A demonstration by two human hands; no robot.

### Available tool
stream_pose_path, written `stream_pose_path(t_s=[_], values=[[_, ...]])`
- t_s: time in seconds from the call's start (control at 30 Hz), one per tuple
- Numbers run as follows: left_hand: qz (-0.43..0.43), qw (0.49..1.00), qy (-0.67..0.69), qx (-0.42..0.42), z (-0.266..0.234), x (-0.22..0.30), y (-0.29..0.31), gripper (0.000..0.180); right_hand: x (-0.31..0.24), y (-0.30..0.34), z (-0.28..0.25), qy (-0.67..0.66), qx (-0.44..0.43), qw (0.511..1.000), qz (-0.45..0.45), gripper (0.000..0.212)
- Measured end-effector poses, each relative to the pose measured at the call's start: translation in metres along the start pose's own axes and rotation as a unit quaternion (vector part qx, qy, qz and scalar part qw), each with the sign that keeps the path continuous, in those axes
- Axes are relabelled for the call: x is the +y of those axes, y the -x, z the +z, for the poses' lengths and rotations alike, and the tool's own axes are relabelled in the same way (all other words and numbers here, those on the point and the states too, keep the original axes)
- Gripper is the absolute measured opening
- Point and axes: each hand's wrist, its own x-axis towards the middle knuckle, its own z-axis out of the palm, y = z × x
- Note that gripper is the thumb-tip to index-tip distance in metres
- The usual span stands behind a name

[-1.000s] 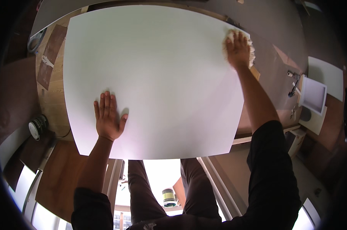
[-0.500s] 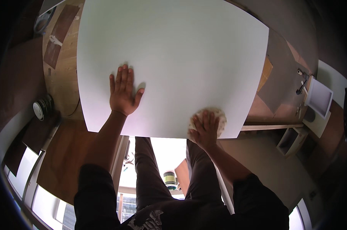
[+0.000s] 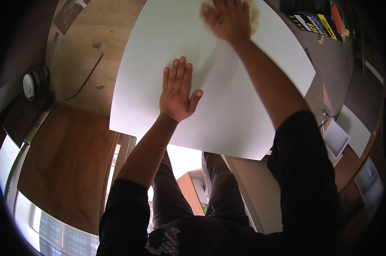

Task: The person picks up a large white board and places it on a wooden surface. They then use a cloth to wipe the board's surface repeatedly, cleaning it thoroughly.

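A large white panel (image 3: 227,119) lies flat in front of me, its near edge just beyond my legs. My left hand (image 3: 176,91) rests palm down on the panel, left of its middle, fingers stretched out and thumb apart. Toward the panel's far side my right hand (image 3: 231,21) presses on a cream-coloured wad of cloth (image 3: 254,19), slightly blurred by motion. Most of the cloth is hidden beneath the palm and fingers. It appears to touch the panel's surface, with my right forearm stretched over the panel.
Under the panel is a light wooden work surface (image 3: 112,30). A dark can with a white end (image 3: 30,85) lies at the left, beyond a brown wood board (image 3: 69,162). A black box (image 3: 312,19) stands at the far right, and a white tray (image 3: 336,138) sits lower right.
My right hand has swept the cloth from the panel's near right edge to its far side. The left hand stays flat on the panel. The whole view has shifted, bringing the black box into sight.
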Motion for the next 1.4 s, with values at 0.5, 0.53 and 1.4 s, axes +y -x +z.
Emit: stream_pose_path(t_s=[0.5, 0.53, 1.4], values=[[-0.085, 0.988, 0.058, 0.117, -0.003, -0.001, -0.027, 0.065, -0.079, 0.34, 0.009, -0.093, -0.065, 0.989, -0.093, 0.057], [-0.082, 0.989, 0.037, 0.119, -0.003, -0.003, -0.039, 0.061, -0.078, 0.376, 0.01, -0.099, -0.075, 0.989, -0.074, 0.054], [-0.173, 0.968, -0.151, -0.102, -0.003, -0.007, -0.078, 0.074, 0.035, 0.109, 0.014, -0.058, -0.001, 0.997, 0.056, 0.064]])
